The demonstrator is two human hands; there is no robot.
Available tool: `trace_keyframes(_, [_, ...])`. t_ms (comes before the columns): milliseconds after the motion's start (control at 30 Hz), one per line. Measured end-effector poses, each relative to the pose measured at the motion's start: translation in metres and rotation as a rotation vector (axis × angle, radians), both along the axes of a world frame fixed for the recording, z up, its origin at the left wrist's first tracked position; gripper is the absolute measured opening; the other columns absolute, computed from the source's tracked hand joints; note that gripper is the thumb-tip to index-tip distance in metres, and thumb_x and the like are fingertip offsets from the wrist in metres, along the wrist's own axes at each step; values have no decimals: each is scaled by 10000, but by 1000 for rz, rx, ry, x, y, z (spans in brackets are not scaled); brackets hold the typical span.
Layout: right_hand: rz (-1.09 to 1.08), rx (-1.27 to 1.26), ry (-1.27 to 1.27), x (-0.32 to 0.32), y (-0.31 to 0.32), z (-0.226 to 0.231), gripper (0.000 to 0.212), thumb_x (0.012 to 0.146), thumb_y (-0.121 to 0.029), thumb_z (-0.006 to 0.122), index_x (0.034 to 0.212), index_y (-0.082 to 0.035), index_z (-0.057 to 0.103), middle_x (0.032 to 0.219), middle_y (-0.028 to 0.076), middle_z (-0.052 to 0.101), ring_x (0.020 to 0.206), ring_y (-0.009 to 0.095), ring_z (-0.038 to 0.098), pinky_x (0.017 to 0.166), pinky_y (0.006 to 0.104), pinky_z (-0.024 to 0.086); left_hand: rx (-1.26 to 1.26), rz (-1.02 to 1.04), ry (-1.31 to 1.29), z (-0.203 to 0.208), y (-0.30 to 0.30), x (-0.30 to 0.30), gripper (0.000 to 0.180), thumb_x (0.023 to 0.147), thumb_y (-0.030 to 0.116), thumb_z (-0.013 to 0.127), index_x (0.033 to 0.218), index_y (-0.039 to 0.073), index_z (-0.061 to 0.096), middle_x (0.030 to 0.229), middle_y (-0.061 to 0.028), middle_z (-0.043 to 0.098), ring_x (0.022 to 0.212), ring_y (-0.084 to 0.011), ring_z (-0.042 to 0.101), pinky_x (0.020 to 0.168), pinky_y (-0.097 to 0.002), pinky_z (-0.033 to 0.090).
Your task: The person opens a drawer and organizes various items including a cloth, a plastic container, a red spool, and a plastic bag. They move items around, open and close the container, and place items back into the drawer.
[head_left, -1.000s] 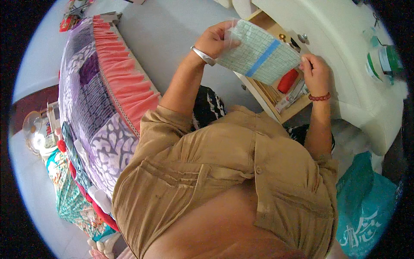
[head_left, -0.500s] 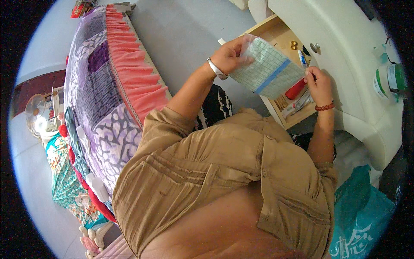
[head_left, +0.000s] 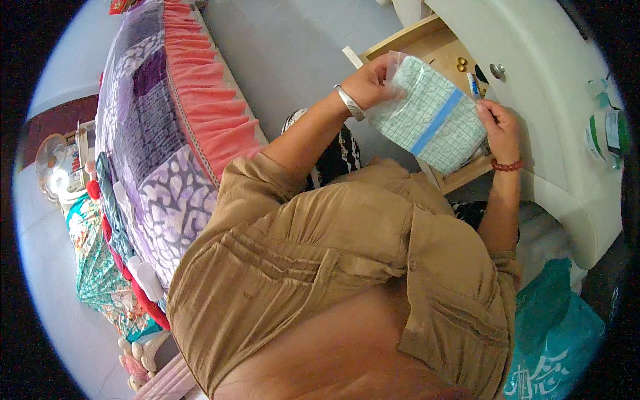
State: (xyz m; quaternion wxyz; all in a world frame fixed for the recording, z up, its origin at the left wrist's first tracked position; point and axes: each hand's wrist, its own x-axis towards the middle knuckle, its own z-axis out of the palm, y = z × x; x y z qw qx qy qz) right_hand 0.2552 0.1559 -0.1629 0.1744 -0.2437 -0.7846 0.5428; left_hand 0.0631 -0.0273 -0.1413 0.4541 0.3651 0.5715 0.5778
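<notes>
A clear plastic bag (head_left: pixel 437 110) with a pale green, grid-patterned flat piece inside and a blue band across it is stretched between my hands. My left hand (head_left: pixel 371 85), with a silver bangle at the wrist, grips its clear upper left edge. At the right edge, my right hand (head_left: pixel 499 128) pinches the bag between thumb and fingers; a red-brown bead bracelet circles that wrist. Beneath the bag stands a pulled-out wooden drawer (head_left: pixel 399 41), partly covered by it. Inside the drawer, small gold-coloured round things (head_left: pixel 461 64) and a white-and-blue tube (head_left: pixel 473 85) show.
To the right is a cream cabinet (head_left: pixel 553 113) with a metal knob (head_left: pixel 497 71), and a green-and-white container (head_left: pixel 608 137) on it. A bed (head_left: pixel 160 127) with a purple patchwork cover and pink frill lies left. A teal bag (head_left: pixel 557 327) sits at lower right.
The bag has shifted slightly right and down and lies flatter to view, now covering the red item seen in the drawer before. Both hands keep hold of it.
</notes>
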Motion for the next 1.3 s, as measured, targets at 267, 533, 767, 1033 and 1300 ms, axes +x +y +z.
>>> trace_keyframes(267, [3, 41, 77, -4, -9, 9, 166, 728, -138, 553, 827, -4, 563, 680, 20, 562, 616, 73, 494, 558, 207, 399, 168, 125, 48, -16, 3, 8, 347, 697, 29, 559, 1025, 38, 445, 926, -9, 519, 859, -117, 483, 768, -262, 386])
trace_keyframes(533, [165, 126, 103, -5, -14, 22, 169, 713, -105, 563, 835, 13, 558, 736, 67, 574, 658, 107, 522, 597, 221, 410, 107, 333, 106, -12, 7, 14, 156, 742, 117, 549, 870, 29, 544, 788, 7, 544, 731, -83, 493, 661, -224, 411])
trace_keyframes(767, [197, 156, 92, -6, -19, 20, 153, 711, -92, 561, 816, 20, 561, 723, 84, 574, 634, 126, 531, 577, 228, 409, 19, 361, 165, -4, 3, 16, 107, 697, 79, 595, 786, 21, 579, 717, 2, 557, 662, -84, 501, 591, -221, 419])
trace_keyframes(1033, [235, 156, 84, -7, -17, 27, 121, 704, -103, 566, 747, 11, 568, 675, 83, 569, 611, 134, 532, 556, 229, 405, 17, 308, 115, -3, 3, 19, 181, 683, 56, 602, 854, 20, 555, 775, -15, 564, 705, -91, 507, 647, -229, 421])
trace_keyframes(1300, [253, 64, 40, -11, -25, 21, 132, 693, -112, 581, 771, -7, 566, 668, 74, 562, 593, 109, 511, 543, 221, 398, 39, 225, 74, -3, 1, 16, 191, 690, 50, 590, 872, 13, 549, 780, -11, 557, 721, -90, 507, 649, -223, 415])
